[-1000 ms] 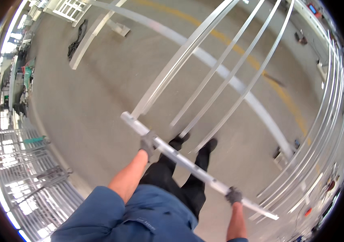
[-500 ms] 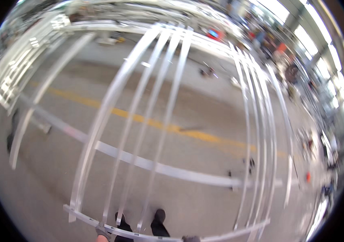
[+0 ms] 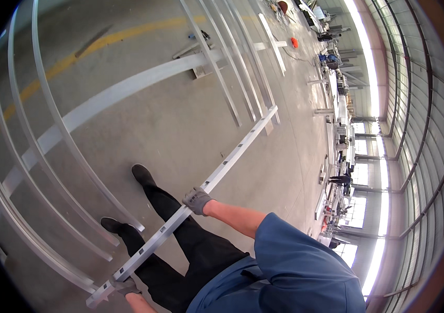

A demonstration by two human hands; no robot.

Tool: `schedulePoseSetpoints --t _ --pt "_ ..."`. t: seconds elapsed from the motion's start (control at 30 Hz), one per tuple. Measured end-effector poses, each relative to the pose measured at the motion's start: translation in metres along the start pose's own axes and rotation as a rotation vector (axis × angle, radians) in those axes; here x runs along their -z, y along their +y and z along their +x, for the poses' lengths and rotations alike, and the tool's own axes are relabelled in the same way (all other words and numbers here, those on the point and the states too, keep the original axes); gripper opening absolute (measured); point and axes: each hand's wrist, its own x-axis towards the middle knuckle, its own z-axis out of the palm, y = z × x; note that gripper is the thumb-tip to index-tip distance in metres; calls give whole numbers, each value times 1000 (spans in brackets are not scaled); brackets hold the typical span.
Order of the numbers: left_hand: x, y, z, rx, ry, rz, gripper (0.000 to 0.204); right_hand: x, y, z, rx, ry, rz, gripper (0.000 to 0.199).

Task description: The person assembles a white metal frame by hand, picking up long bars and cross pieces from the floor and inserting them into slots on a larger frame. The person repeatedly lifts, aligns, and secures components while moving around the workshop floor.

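A long silver metal bar (image 3: 223,169) with several small rectangular slots along it runs diagonally across the view, in front of my legs. My left hand (image 3: 125,287), in a grey glove, is closed on the bar near its lower left end. Farther along, about mid-length, my right hand (image 3: 197,201), also gloved in grey, grips it from above. The bar's far end lies close to the ends of several thin rails (image 3: 227,68). Its near end overlaps the ends of a wider rail (image 3: 29,235) at the left.
More long rails (image 3: 65,120) stretch away across a wide silver crossbeam (image 3: 128,86). A yellow line (image 3: 128,34) marks the grey floor. A small red object (image 3: 294,43) lies beyond. Along the right are stacked materials and a distant person (image 3: 341,179).
The view has swung round to the right and down, so my arms, torso and legs now show. Both hands stay on the slotted bar, which now appears diagonal.
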Motion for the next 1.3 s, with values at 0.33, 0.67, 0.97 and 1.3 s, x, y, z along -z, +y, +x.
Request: schedulePoseSetpoints --t 0.33,0.67,0.97,1.3 --pt "-16 -15 18 104 36 -94 28 14 7 15 -29 -143 -73 23" --pt "-44 -6 26 109 -27 -8 32 53 27 13 3 -207 -103 23" --pt "-84 16 -14 -3 -35 651 32 31 -7 22 66 -248 -81 36" --pt "58 85 78 202 -21 -135 36 165 -417 99 233 -458 1110 38"
